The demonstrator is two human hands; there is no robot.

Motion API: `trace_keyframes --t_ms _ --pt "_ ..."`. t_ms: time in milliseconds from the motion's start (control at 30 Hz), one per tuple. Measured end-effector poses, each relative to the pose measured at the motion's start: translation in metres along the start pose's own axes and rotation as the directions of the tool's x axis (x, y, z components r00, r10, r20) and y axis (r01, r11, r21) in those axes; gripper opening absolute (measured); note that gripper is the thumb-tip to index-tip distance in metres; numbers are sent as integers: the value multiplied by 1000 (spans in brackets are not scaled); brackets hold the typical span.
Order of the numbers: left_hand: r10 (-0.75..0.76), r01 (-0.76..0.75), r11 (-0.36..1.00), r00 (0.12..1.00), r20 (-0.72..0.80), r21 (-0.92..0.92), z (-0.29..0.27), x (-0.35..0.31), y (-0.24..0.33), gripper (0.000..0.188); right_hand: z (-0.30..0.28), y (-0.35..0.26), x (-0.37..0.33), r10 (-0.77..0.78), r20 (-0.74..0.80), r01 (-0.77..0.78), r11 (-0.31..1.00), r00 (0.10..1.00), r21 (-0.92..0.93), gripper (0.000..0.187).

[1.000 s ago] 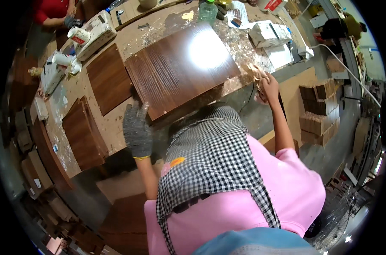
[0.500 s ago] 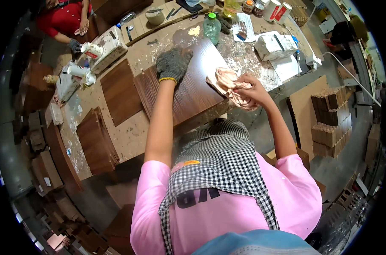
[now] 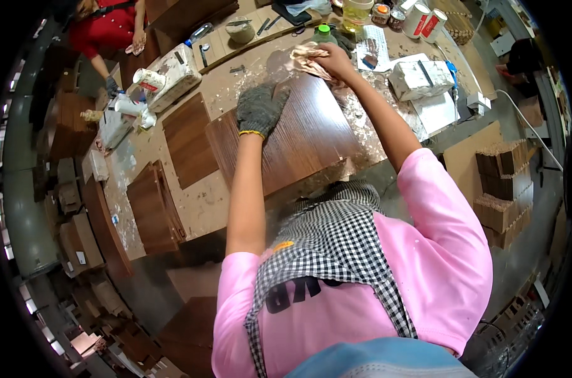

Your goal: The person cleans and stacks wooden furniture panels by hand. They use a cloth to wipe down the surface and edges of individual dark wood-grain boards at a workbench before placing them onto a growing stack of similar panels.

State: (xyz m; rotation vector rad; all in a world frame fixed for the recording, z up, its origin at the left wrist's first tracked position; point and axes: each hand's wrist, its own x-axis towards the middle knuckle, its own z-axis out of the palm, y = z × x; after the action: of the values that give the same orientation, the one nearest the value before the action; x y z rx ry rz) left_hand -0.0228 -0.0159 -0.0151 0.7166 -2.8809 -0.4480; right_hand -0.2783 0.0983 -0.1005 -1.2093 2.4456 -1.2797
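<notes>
My left hand (image 3: 259, 110), in a dark grey knit glove with a yellow cuff, lies flat on a dark brown wood-grain panel (image 3: 298, 142), fingers stretched out. My bare right hand (image 3: 334, 62) grips a crumpled pale cloth (image 3: 306, 60) at the panel's far edge. Just behind that hand stands a clear bottle with a green cap (image 3: 324, 31), partly hidden by it. A second brown panel (image 3: 188, 138) lies on the worktable left of the first. Farther left, a small stack of brown panels (image 3: 152, 208) rests near the table's edge.
White-wrapped blocks (image 3: 421, 80) sit right and left on the stained worktable (image 3: 204, 211). Jars, white-and-red cans (image 3: 416, 21) and a yellow-liquid container (image 3: 356, 14) line the far side. A person in red (image 3: 109, 30) is at far left. Stacked boards (image 3: 503, 189) stand on the right.
My right hand has carried the cloth from the panel's right edge up and left to its far edge. The gloved left hand stays on the panel. The whole view has shifted slightly.
</notes>
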Motion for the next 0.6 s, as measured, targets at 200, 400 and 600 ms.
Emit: trace_keyframes --t_ms 200,400,600 --pt "-36 37 999 999 4 -24 6 -13 -14 54 -61 -98 -95 -344 356 389 919 869 -62 36" --pt "-36 37 999 999 41 -30 1 0 -2 47 -7 -54 -49 -196 309 178 980 931 87 47" --pt "-51 52 998 998 28 -23 -2 1 0 50 -6 -56 -7 88 341 -48 991 936 -122 49"
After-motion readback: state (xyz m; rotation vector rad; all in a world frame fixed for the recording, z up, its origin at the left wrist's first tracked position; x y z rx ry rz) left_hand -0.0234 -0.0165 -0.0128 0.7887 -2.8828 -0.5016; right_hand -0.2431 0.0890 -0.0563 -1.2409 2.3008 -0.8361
